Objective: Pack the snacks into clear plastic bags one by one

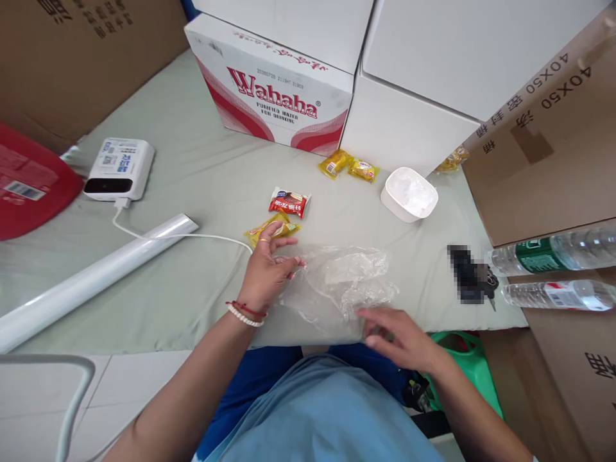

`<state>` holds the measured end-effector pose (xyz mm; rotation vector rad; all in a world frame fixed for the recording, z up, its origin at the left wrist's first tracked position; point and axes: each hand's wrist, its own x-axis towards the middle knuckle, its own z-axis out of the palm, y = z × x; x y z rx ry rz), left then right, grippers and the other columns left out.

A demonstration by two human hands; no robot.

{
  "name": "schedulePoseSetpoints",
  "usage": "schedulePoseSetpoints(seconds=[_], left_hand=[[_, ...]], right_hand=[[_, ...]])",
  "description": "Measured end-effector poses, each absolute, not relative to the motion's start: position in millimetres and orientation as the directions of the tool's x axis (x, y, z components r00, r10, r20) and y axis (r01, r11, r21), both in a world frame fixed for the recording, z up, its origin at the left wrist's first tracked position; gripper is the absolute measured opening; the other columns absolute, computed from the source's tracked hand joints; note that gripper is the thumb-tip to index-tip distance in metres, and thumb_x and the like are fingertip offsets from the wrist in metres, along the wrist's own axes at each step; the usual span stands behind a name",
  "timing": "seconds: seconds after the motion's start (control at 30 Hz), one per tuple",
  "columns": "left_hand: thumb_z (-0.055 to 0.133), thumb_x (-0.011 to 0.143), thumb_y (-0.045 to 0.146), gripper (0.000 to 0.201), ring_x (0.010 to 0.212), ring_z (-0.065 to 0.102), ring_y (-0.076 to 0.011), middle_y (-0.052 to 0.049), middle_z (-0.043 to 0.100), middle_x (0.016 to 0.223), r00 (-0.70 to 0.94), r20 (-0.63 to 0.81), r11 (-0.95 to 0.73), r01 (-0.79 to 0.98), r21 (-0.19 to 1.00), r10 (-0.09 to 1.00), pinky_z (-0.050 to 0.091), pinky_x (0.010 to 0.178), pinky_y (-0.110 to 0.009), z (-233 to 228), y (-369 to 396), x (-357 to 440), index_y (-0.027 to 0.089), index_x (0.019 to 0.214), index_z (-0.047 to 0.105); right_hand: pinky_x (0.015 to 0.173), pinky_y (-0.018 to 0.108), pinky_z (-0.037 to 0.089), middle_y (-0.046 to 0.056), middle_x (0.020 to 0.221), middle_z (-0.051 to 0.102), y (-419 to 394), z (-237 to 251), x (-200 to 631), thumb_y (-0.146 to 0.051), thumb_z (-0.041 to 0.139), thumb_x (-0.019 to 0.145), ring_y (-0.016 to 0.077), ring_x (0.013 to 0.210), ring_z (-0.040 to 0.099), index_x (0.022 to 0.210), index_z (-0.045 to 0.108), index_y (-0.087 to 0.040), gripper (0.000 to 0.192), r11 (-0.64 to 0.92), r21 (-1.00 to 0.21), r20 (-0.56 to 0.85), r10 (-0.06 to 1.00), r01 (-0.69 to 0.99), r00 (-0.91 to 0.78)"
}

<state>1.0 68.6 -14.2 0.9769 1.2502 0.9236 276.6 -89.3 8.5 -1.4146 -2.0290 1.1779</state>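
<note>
Plastic bag point(344, 282) at frame centre: we pin it flat with left hand point(266, 269), fingers spread, while right hand point(399, 335) hovers, holding nothing; smooth outward.

One head-worn camera looks forward and steeply down, close over the table point(202, 160).
</note>
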Motion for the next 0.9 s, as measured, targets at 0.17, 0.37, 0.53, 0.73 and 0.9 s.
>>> schedulePoseSetpoints(seconds=[0.17, 0.37, 0.53, 0.73, 0.9], left_hand=[[0.071, 0.077, 0.023, 0.082, 0.076, 0.074, -0.0138, -0.009, 0.064, 0.133, 0.163, -0.096, 0.091, 0.043, 0.995, 0.982, 0.058, 0.070, -0.028, -22.5, 79.0, 11.4, 0.032, 0.152, 0.039], [0.071, 0.082, 0.035, 0.079, 0.102, 0.073, -0.0194, -0.014, 0.052, 0.151, 0.210, -0.025, 0.002, 0.108, 0.994, 0.977, 0.056, 0.100, -0.042, -27.5, 94.6, 12.4, 0.028, 0.153, 0.040], [0.069, 0.086, 0.041, 0.070, 0.114, 0.069, -0.0264, -0.016, 0.038, 0.160, 0.184, 0.021, -0.074, 0.286, 0.955, 0.983, 0.058, 0.099, -0.048, -21.6, 93.2, -8.7, 0.027, 0.151, 0.046], [0.073, 0.078, 0.031, 0.082, 0.122, 0.064, -0.0279, -0.014, 0.036, 0.159, 0.311, -0.006, -0.072, 0.236, 0.969, 0.950, 0.063, 0.087, -0.040, -24.7, 90.3, -12.1, 0.031, 0.153, 0.042], [0.064, 0.078, 0.021, 0.080, 0.121, 0.065, -0.0246, -0.011, 0.040, 0.157, 0.402, 0.007, -0.088, 0.184, 0.979, 0.916, 0.061, 0.087, -0.036, -32.8, 99.3, -12.2, 0.034, 0.153, 0.041]], right_hand=[[0.073, 0.033, 0.058, 0.010, 0.107, 0.074, -31.3, 18.5, 316.4, -0.054, 0.054, 0.099, 0.0221, 0.096, 0.070, 0.122, 0.069, -0.021, 0.043, -0.245, -0.814, -0.105, 0.954, 0.527, 0.282], [0.078, 0.034, 0.050, 0.004, 0.088, 0.073, 46.4, -16.5, 312.7, -0.048, 0.073, 0.079, 0.0192, 0.080, 0.064, 0.103, 0.074, -0.019, 0.037, -0.265, -0.697, -0.245, 0.961, 0.666, 0.126], [0.077, 0.031, 0.047, 0.003, 0.084, 0.071, 68.1, -8.2, 303.5, -0.050, 0.060, 0.089, 0.0170, 0.077, 0.061, 0.086, 0.071, -0.019, 0.033, -0.227, -0.741, -0.196, 0.973, 0.632, 0.120], [0.088, 0.034, 0.051, 0.005, 0.108, 0.073, 75.3, -6.0, 289.9, -0.056, 0.073, 0.080, 0.0207, 0.099, 0.066, 0.127, 0.064, -0.022, 0.059, -0.208, -0.765, -0.263, 0.965, 0.610, -0.001], [0.066, 0.028, 0.045, 0.001, 0.077, 0.067, 86.8, -12.0, 299.6, -0.049, 0.070, 0.077, 0.0139, 0.068, 0.055, 0.090, 0.071, -0.017, 0.035, -0.273, -0.806, -0.294, 0.955, 0.526, 0.044]])
